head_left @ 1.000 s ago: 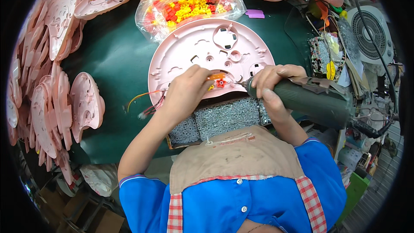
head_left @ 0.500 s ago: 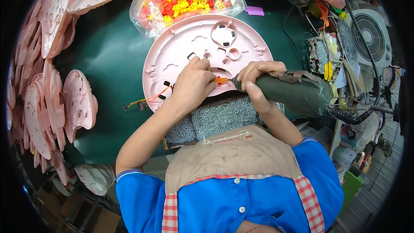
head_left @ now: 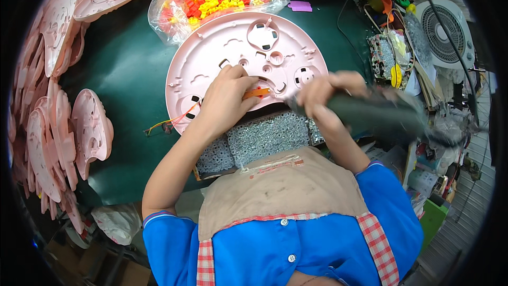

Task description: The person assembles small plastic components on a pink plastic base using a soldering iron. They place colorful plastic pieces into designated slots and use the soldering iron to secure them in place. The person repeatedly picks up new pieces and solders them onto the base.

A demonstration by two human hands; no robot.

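A rounded pink plastic shell [head_left: 211, 47] lies on the green table, its inner side with posts and cutouts facing up. My left hand [head_left: 228, 92] rests on it near its front edge, fingers curled and closed on a small orange plastic piece [head_left: 257, 93]. The piece's end sticks out past the fingertips. Red and yellow wires [head_left: 177, 121] run out beside my left wrist to a small dark part. To the right, my right hand [head_left: 333, 92] grips a dark green wrapped power screwdriver [head_left: 383, 114], both smeared by motion. Its tip is blurred, apart from the orange piece.
A clear bag [head_left: 164, 18] of red and yellow plastic parts lies behind the shell. Stacked pink shells [head_left: 45, 148] crowd the left and far edges. Trays of small metal pieces [head_left: 270, 137] stand against my apron. A fan [head_left: 444, 32] and clutter fill the right.
My right hand has drawn the screwdriver back to the right, away from the orange piece. My left hand stays on the piece. The whole view has shifted slightly.
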